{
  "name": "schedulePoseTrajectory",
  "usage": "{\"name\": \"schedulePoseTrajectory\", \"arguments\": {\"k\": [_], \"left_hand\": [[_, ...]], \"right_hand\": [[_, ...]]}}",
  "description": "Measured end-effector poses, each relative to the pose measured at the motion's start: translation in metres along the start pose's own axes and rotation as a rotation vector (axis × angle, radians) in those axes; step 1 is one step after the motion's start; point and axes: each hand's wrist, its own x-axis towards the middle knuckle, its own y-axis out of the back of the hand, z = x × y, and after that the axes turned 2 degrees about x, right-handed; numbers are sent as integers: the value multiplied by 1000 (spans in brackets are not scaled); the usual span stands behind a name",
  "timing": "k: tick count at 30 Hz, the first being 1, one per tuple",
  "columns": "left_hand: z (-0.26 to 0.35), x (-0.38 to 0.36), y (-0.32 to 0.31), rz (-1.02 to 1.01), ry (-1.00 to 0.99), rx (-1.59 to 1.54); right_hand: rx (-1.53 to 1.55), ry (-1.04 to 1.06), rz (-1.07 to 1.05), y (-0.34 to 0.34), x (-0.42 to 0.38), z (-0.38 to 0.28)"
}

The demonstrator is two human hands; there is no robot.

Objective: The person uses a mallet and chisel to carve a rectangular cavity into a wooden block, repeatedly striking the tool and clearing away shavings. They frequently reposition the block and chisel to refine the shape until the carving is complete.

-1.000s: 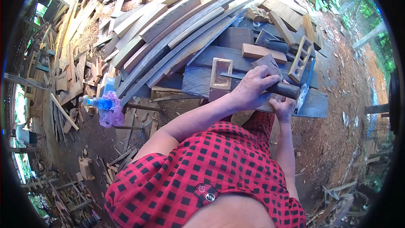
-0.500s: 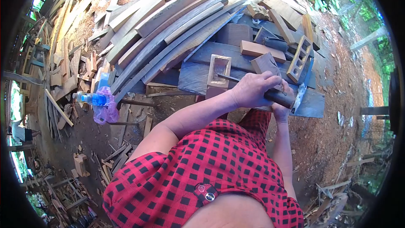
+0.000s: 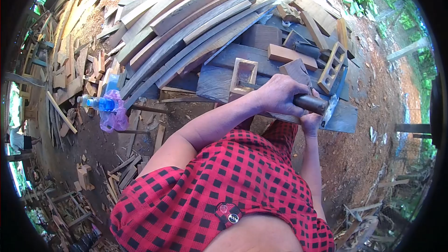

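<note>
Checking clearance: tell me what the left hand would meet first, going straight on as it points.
Probably the wood block just beyond the left hand, though depth there is unclear.

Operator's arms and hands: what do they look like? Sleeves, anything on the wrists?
Left hand and right hand are ungloved. Forearms bare, no markings I can make out; nothing visible on the wrists. Short, loose red sleeves with black squares, matching the shirt. No cables seen.
</note>
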Motion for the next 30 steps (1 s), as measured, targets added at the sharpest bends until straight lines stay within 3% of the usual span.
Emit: {"name": "schedulePoseTrajectory", "arguments": {"k": [19, 24, 26, 27, 29, 30], "left_hand": [[-5, 0, -4, -67, 69, -39], [-13, -1, -8, 28, 36, -81], [-13, -2, -6, 43, 37, -82], [-15, -1, -5, 64, 44, -72], [-16, -1, -6, 86, 44, -62], [-16, -1, -6, 79, 63, -69]], "right_hand": [[-2, -42, -24, 0, -1, -2], [65, -88, -25, 3, 3, -10], [-214, -37, -79, 7, 7, -18], [-211, -36, -78, 10, 9, -16], [-313, -202, -355, 21, 17, -9], [-315, -197, -353, 24, 21, -15]]}}
